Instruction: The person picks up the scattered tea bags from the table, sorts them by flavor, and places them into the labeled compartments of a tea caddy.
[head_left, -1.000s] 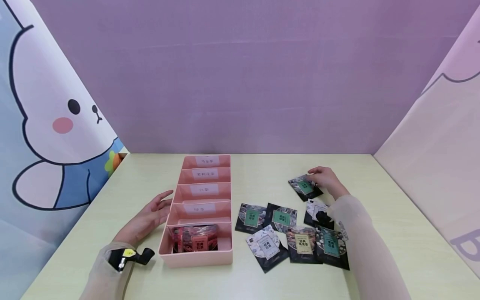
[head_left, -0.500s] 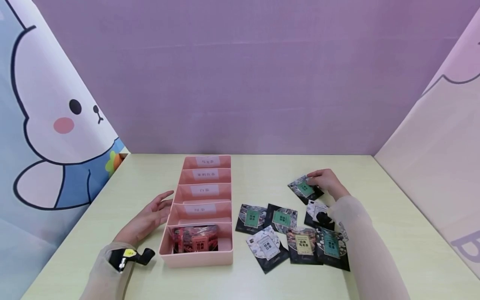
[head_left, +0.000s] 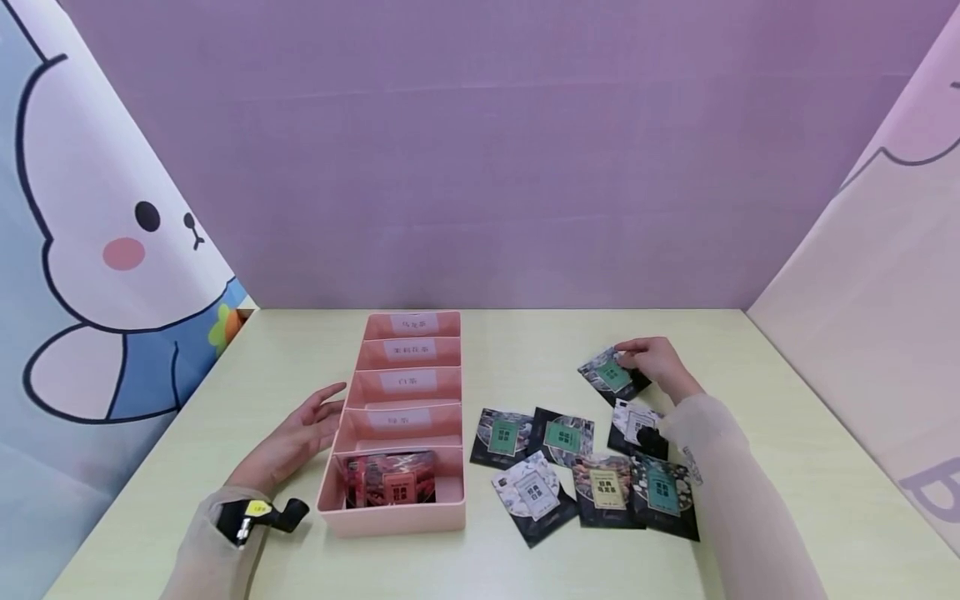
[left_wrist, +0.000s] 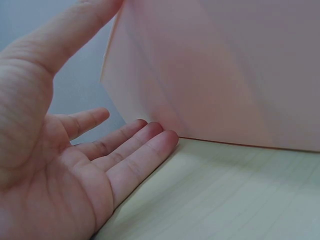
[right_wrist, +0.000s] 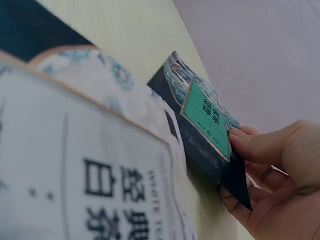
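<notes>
My right hand (head_left: 660, 367) pinches the edge of a dark tea sachet (head_left: 604, 379) with a green label, at the back right of the table. In the right wrist view the thumb lies on top of this sachet (right_wrist: 192, 142) and fingers show beneath it; it is tilted. My left hand (head_left: 288, 442) rests beside a long pink divided box (head_left: 397, 522). In the left wrist view its fingers (left_wrist: 145, 155) are relaxed, with tips at the foot of the box's side wall (left_wrist: 210, 85). Red tea sachets (head_left: 397, 479) stand in the box's nearest compartment.
Several tea sachets lie right of the box: two green-labelled ones (head_left: 502, 435), a white one (head_left: 534, 497), a yellow-labelled one (head_left: 606, 492), a teal-labelled one (head_left: 664, 497). Another white-labelled sachet (head_left: 626, 423) lies near my right wrist. Paper labels (head_left: 408, 381) mark the compartments.
Almost nothing differs. The pinched sachet and my right hand have shifted very slightly; my left hand stays beside the box.
</notes>
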